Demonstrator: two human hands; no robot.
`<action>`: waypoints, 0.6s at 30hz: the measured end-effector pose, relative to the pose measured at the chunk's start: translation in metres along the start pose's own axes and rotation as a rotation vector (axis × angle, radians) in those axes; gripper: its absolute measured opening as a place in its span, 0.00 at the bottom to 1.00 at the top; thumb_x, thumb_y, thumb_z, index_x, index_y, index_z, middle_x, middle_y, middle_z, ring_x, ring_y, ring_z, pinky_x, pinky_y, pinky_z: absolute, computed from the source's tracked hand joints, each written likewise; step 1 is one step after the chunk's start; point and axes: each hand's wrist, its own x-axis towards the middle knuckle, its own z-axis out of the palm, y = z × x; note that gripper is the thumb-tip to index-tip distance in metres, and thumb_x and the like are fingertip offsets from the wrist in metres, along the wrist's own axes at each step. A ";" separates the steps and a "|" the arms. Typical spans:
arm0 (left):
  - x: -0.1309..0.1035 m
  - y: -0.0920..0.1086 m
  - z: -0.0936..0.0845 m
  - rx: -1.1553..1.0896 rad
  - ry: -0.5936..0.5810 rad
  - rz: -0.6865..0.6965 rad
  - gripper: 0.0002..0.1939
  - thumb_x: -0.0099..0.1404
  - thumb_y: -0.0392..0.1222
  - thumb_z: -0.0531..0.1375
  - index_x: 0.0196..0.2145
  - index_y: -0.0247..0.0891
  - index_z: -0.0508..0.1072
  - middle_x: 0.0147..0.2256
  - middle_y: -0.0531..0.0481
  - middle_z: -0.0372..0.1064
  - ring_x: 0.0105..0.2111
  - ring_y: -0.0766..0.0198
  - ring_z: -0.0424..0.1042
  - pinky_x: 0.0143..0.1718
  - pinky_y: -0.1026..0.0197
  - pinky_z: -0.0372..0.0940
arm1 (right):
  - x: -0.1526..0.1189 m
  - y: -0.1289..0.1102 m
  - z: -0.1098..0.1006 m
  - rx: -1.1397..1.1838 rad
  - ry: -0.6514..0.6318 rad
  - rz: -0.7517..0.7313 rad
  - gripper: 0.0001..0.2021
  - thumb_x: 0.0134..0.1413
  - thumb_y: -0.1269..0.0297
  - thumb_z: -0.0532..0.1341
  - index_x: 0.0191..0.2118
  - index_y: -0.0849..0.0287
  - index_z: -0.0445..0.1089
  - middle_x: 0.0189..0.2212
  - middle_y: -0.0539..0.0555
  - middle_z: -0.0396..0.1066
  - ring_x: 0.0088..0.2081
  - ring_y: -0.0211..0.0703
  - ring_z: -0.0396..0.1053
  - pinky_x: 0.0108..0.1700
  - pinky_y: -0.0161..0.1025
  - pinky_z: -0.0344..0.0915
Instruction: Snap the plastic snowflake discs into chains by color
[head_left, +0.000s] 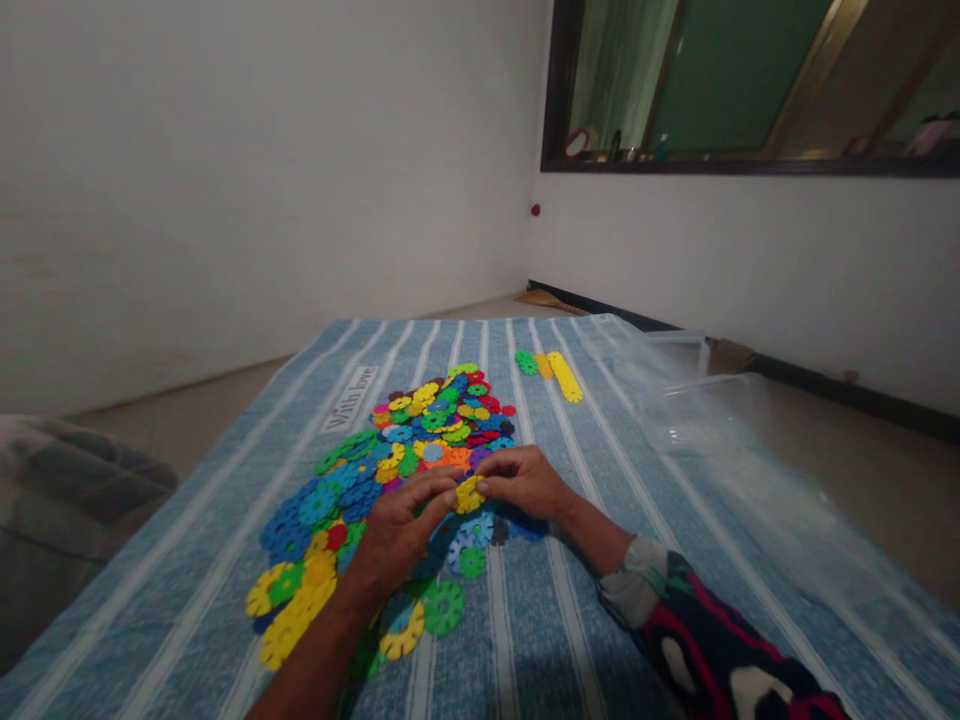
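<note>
Over the front of a heap of colourful plastic snowflake discs (362, 497), my two hands meet at one yellow snowflake disc (469, 495). My left hand (411, 520) pinches its left edge between thumb and fingers. From the other side, the thumb and forefinger of my right hand (527, 483) grip its right edge. Light blue notched discs (474, 527) lie just below it, and orange ones (450, 459) behind. Nearer to me rest a green disc (444, 607) and a yellow one (405, 630). My left forearm covers part of the heap.
Blue striped cloth (540, 620) covers the table, with "With love" printed (349, 398) at left. Beyond the heap lie a green piece (526, 363), an orange piece (543, 366) and a long yellow strip (565, 377). Clear plastic packaging (697, 410) lies along the right edge.
</note>
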 end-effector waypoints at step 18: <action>0.001 -0.020 0.004 0.125 0.063 0.106 0.17 0.60 0.57 0.57 0.31 0.43 0.77 0.44 0.45 0.77 0.47 0.53 0.73 0.56 0.49 0.63 | 0.026 0.057 -0.165 -0.624 0.876 0.116 0.13 0.41 0.62 0.58 0.29 0.61 0.79 0.28 0.54 0.78 0.33 0.48 0.73 0.38 0.40 0.67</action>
